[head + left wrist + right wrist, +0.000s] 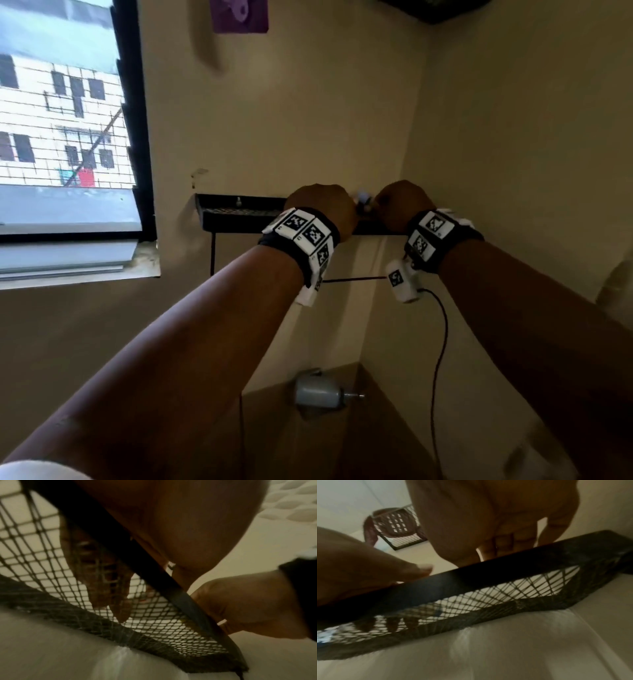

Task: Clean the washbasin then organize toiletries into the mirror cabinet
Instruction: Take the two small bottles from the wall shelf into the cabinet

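Observation:
A black wire-mesh corner shelf (pixel 239 221) hangs on the wall above head height. Both hands reach over its front rail (pixel 471 581). My left hand (pixel 320 210) lies over the rail, and through the mesh its fingers (pixel 106 577) show stretched out, tips resting on the shelf floor. My right hand (pixel 400 205) sits just to the right with its thumb against the rail; its fingers (pixel 505 543) curl above the rail, and what they hold, if anything, is hidden. A small blurred white-and-blue item (pixel 363 200) shows between the two hands.
A window (pixel 61 120) is at the left and the wall corner at the right. A purple object (pixel 239 15) hangs higher on the wall. A grey fitting (pixel 318 394) sticks out of the wall below the shelf. A second mesh shelf (pixel 397 526) is mounted higher up.

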A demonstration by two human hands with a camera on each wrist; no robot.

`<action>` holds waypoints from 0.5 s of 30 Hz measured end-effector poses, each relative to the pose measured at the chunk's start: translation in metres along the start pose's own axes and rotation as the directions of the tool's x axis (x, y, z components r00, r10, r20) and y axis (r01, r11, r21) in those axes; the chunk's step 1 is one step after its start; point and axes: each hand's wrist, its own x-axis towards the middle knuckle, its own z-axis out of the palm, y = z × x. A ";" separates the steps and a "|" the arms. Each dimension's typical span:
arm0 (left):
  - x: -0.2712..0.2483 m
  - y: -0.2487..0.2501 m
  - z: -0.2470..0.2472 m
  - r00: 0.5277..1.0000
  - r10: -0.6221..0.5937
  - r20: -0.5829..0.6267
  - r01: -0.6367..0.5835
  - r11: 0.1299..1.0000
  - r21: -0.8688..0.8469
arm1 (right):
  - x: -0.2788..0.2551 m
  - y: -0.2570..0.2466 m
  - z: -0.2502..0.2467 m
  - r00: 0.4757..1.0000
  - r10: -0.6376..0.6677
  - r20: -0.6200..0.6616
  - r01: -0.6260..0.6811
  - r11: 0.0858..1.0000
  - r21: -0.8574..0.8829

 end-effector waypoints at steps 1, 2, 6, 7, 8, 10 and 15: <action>0.003 0.002 -0.001 0.999 -0.041 -0.030 0.040 0.999 -0.029 | -0.006 0.000 0.001 0.991 -0.045 -0.128 0.054 0.996 0.070; 0.005 0.003 -0.001 0.996 -0.071 -0.063 0.067 0.996 -0.059 | -0.014 0.001 0.003 0.961 -0.101 -0.257 0.142 0.979 0.146; 0.001 0.015 -0.003 0.955 -0.172 -0.240 0.095 0.949 -0.302 | -0.047 0.014 0.011 0.833 -0.234 -0.501 0.460 0.796 0.394; -0.003 0.020 -0.004 0.936 -0.185 -0.300 0.058 0.921 -0.384 | -0.056 0.016 0.012 0.828 -0.226 -0.513 0.495 0.724 0.481; -0.008 0.026 -0.003 0.914 -0.177 -0.365 -0.009 0.890 -0.455 | -0.067 0.019 0.012 0.847 -0.197 -0.494 0.492 0.644 0.586; -0.021 0.038 0.001 0.863 -0.145 -0.483 -0.179 0.808 -0.561 | -0.090 0.020 0.012 0.916 -0.123 -0.381 0.393 0.456 0.799; -0.084 0.076 0.052 0.907 -0.188 -0.377 -0.265 0.442 -0.857 | -0.151 0.039 0.047 0.987 0.063 -0.149 0.128 0.262 0.957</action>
